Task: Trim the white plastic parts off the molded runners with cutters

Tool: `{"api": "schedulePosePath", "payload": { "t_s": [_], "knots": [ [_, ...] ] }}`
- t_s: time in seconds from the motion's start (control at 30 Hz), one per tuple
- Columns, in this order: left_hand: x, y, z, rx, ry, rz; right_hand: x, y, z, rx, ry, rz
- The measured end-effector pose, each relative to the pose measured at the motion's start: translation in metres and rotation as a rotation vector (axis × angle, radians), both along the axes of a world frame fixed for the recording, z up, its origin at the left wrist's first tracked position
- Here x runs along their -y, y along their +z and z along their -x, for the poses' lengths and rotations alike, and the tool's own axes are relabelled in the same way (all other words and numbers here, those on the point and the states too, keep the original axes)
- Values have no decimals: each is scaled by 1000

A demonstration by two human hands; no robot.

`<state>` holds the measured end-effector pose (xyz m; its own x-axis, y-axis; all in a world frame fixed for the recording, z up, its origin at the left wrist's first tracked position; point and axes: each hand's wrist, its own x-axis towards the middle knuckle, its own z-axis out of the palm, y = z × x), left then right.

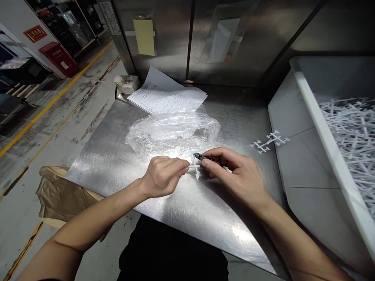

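A small white branched plastic sprue (195, 166) is pinched between the thumb and fingers of my left hand (165, 175). My right hand (234, 171) grips small dark nippers (199, 157), whose tip meets the upper end of the sprue. My fingers hide most of the nippers' handles. Just beyond both hands lies a clear plastic bag (172, 130) with small white pieces in it. Another white branched sprue (270, 141) rests on the metal table (117, 156) to the right, beside a grey bin.
The large grey bin (307, 156) at the right holds a heap of white sprues (351, 132). Printed papers (170, 95) lie behind the bag, near a power socket (129, 84). A brown paper sack (64, 195) stands on the floor left of the table edge.
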<state>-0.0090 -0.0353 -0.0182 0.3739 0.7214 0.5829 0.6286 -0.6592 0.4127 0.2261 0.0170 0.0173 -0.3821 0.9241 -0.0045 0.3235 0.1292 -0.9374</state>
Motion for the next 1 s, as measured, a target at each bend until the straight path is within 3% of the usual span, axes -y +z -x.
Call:
{"api": "schedulePosePath", "payload": {
  "t_s": [0.53, 1.0],
  "knots": [
    [0, -2, -2, 19, 34, -77, 3, 2, -1, -67, -21, -21],
    [1, -4, -4, 26, -15, -104, 7, -2, -2, -55, 24, -200]
  ]
}}
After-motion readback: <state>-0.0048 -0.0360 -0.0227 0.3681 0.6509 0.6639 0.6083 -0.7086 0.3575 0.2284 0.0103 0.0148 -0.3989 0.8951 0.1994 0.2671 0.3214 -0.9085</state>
